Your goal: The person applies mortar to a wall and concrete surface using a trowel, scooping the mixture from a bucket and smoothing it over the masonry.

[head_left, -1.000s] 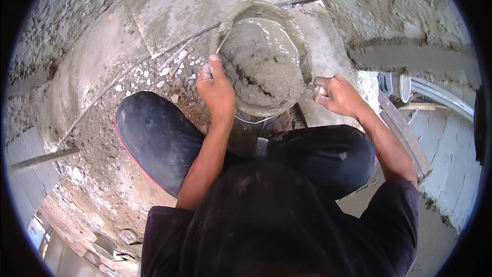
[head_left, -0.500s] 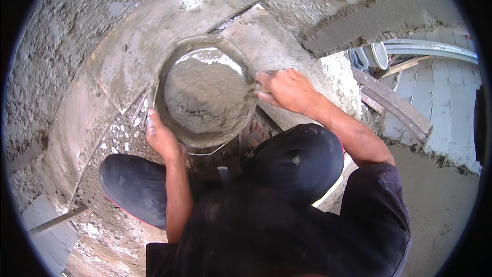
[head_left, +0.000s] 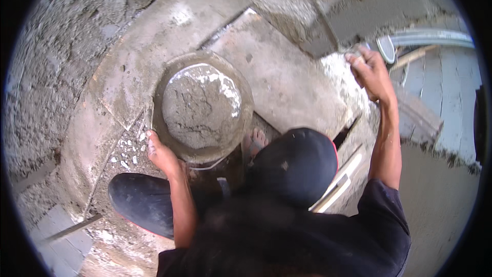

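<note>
On rough grey ground, a broad concrete slab [head_left: 287,79] spread under the whole scene, bent into a curve by the lens, mortar-stained and split by a straight joint. Beside it on the left, a coarse rendered wall [head_left: 56,56], pitted and grey. At the far right, pale boards [head_left: 451,92] with a curved metal pipe [head_left: 435,36] lying above them.

Lower in the frame, dark trousers [head_left: 297,166] over bent knees, a dark shirt below, and bare toes in a sandal [head_left: 254,141] just beside the pan.

In the middle of the slab, a round metal pan [head_left: 202,107] heaped with wet grey mortar [head_left: 197,105], glistening white along the upper right of the heap; sitting flat, directly in front of the knees.

At the pan's lower left rim, left hand [head_left: 161,154], fingers curled closed over the edge, gripping the pan.

Well apart, up at the right, right hand [head_left: 371,74] raised on a stretched arm, fingers closed around a small mortar-caked object [head_left: 357,50], too smeared to identify, near the pipe's end.

By the left hand, white chips of rubble [head_left: 128,151] scattered on the ground.
</note>
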Motion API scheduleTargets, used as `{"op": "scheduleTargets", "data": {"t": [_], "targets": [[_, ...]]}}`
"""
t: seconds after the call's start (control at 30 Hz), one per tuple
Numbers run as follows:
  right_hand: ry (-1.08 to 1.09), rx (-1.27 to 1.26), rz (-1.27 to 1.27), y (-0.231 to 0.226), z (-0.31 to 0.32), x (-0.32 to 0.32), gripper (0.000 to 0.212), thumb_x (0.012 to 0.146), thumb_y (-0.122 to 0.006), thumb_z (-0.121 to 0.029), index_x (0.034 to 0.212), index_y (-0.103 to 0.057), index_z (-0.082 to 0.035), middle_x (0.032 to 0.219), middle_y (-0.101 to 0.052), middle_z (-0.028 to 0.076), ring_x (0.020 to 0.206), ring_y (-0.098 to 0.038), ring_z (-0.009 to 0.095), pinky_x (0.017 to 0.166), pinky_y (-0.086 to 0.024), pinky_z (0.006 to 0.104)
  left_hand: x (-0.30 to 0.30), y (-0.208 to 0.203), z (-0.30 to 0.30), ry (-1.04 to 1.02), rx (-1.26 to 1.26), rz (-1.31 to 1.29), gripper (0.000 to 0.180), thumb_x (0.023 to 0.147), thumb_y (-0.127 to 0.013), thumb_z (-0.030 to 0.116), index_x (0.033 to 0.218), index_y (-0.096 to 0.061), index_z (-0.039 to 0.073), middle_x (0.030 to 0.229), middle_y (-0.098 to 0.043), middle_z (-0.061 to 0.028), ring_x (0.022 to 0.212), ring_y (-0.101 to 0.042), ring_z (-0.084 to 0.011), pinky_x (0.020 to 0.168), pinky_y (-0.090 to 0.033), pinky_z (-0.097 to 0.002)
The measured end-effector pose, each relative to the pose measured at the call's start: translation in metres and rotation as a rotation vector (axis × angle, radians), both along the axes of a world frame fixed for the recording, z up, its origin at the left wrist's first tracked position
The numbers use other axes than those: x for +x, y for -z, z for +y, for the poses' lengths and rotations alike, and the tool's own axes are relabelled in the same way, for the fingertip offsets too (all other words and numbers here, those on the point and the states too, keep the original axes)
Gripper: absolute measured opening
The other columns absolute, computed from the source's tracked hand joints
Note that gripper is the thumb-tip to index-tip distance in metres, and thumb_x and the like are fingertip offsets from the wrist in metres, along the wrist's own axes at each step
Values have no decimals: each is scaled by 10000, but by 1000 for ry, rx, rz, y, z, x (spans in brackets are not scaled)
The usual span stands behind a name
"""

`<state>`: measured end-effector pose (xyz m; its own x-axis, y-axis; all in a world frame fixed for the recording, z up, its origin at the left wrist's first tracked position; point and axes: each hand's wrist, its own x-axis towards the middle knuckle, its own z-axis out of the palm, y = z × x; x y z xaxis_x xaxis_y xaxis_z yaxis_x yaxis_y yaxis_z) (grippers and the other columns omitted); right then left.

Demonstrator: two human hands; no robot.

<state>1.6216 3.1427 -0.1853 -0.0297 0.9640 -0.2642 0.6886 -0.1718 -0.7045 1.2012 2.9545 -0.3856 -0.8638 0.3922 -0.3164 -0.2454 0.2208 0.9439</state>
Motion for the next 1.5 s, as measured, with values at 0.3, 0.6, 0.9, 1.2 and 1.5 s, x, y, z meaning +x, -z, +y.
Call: {"op": "scheduleTargets", "data": {"t": [0.3, 0.6, 0.9, 1.2, 1.5], "targets": [[-75, 138, -554, 174, -55, 9, 337, 896, -647, -266, 1106, -528, -31, 962, -671, 249, 891, -650, 448, 788, -511, 530, 6, -15, 1, 41, -27, -98, 502, 1022, -557, 353, 1228, -601, -103, 1149, -635, -107, 996, -567, -180, 892, -459, -330], [211, 123, -617, 183, 6, -24, 336, 895, -649, -263, 1112, -576, -17, 957, -686, 266, 937, -660, 452, 824, -513, 544, -2, -9, -3, 30, -23, -46, 524, 1018, -564, 355, 1244, -593, -117, 1160, -638, -119, 1011, -559, -182, 923, -445, -325], [334, 215, -610, 116, -62, 8, 394, 876, -693, -314, 1120, -627, -11, 906, -696, 251, 897, -674, 416, 802, -509, 489, 14, -29, 3, 65, -70, -51, 522, 1028, -539, 378, 1191, -620, -112, 1081, -657, -98, 929, -554, -161, 849, -450, -309], [-587, 232, -767, 31, -56, -130, 257, 921, -617, -244, 1090, -591, -53, 970, -645, 211, 848, -639, 445, 731, -505, 528, 19, -26, 1, 162, -13, 15, 422, 1037, -534, 309, 849, -610, -60, 745, -538, 11, 714, -423, -102, 623, -376, -309], [-1116, -237, -510, 113, -48, -213, 313, 886, -681, -328, 967, -661, -26, 830, -670, 205, 922, -655, 393, 802, -508, 498, 24, -16, 3, 205, 101, 51, 438, 1043, -519, 306, 730, -535, -1, 654, -432, 48, 657, -354, -70, 566, -327, -292]]}}
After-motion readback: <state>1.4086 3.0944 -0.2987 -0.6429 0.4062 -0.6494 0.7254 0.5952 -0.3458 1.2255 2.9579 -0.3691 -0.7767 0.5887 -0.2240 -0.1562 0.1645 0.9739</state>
